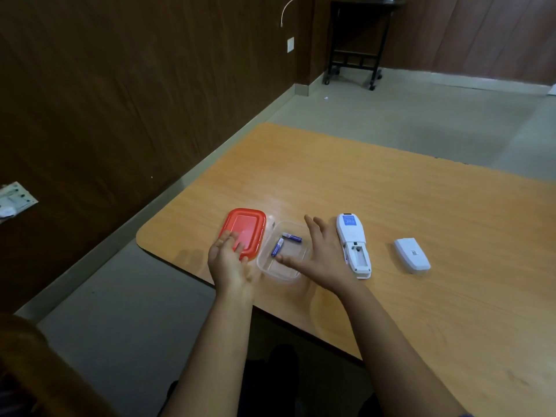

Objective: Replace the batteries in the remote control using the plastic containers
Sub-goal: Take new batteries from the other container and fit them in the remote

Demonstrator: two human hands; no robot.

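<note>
Left hand (227,260) rests flat on the red lid (249,224); right hand (319,254) hovers spread over the clear container (279,273) holding two batteries (277,247); just right, the remote (353,245) lies with its compartment apparently empty, battery cover (412,254) beyond; loading seemingly remains.

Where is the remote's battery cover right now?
In the head view, the battery cover lies flat on the wooden table, right of centre, just to the right of the opened remote and apart from it.
</note>
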